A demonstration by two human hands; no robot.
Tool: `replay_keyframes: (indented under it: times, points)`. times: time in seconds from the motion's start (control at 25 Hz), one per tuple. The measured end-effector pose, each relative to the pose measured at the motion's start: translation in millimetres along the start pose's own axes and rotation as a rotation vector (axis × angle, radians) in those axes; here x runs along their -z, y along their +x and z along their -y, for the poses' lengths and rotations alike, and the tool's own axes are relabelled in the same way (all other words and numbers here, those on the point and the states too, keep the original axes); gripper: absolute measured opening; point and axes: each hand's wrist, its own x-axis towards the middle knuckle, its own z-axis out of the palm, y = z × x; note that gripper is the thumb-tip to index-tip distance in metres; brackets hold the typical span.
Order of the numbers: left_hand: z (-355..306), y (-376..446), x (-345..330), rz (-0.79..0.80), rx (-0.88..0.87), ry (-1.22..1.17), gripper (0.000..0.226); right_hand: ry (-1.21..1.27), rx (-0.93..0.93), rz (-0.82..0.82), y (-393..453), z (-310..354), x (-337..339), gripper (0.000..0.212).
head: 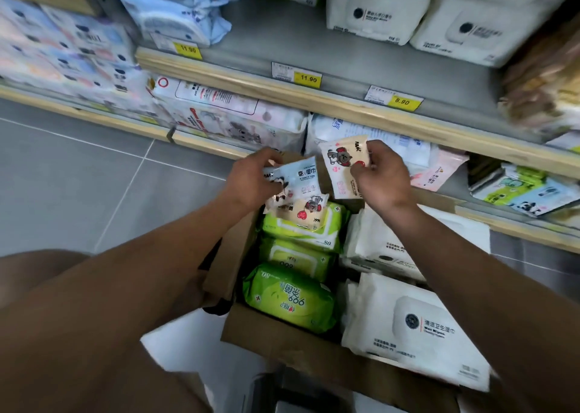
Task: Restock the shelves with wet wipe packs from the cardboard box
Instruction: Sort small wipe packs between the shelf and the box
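Shop aisle, grey tiled floor (pixel 78 174) to the left. Wood-edged shelving runs across the top and right: upper shelf (pixel 282 45) grey, bare in its middle stretch, with blue packs (pixel 175 7) at left and white packs (pixel 439 13) at right. 3 yellow price tags (pixel 307 78) on its front lip read 11.90, 11.90, 8.90. Lower shelf (pixel 452 192) carries pink-and-white packs under the lip and green-and-blue panda packs (pixel 527 192) at far right.

Cardboard box (pixel 282 346) sits open below the hands, just in front of the lower shelf. Inside: 3 green packs (pixel 292 296) down the left side, large white packs (pixel 417 328) on the right, 1 small cream pack (pixel 301 211) lying on the top green pack.

Both forearms reach forward over the box. Left hand (pixel 251 177) is turned palm-down, fingers curled round a small pale-blue pack (pixel 298 177) and more small packs beneath it, held above the box's far left corner. Right hand (pixel 381 174) pinches a small cream bear pack (pixel 343 167) by its right edge, pack roughly upright, just in front of the lower shelf's stock. The 2 hands are near each other, not touching; the packs they hold are just beside each other.

Open room: the bare middle of the upper shelf; a gap on the lower shelf between the pink packs and the panda packs. Frame edges are blurred.
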Motion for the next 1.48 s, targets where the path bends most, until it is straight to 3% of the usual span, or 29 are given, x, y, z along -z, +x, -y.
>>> replay_keyframes:
  times: [0.24,0.44,0.6,0.8,0.88,1.12,1.48]
  points:
    - [-74,-29,25,-0.136,-0.029,-0.187,0.036,0.079,0.023,-0.197,-31,16,70,0.022]
    - [-146,-46,17,-0.111,-0.171,-0.104,0.038,-0.014,0.058,-0.282,-57,7,148,0.010]
    - [-215,-51,-21,-0.031,-0.211,-0.196,0.048,0.014,0.029,-0.326,-76,-28,219,0.040]
    - [-282,-39,-97,0.047,-0.294,-0.125,0.027,-0.138,-0.132,-0.443,-80,-95,290,0.018]
    - [-302,-35,-133,0.091,-0.335,-0.058,0.023,-0.206,-0.131,-0.456,-81,-127,311,0.021]
    - [-319,-10,-226,0.237,-0.529,0.164,0.024,-0.318,-0.144,-0.492,-59,-225,339,0.019]
    - [-303,45,-307,0.279,-0.492,0.254,0.028,-0.385,-0.119,-0.452,26,-323,318,0.022]
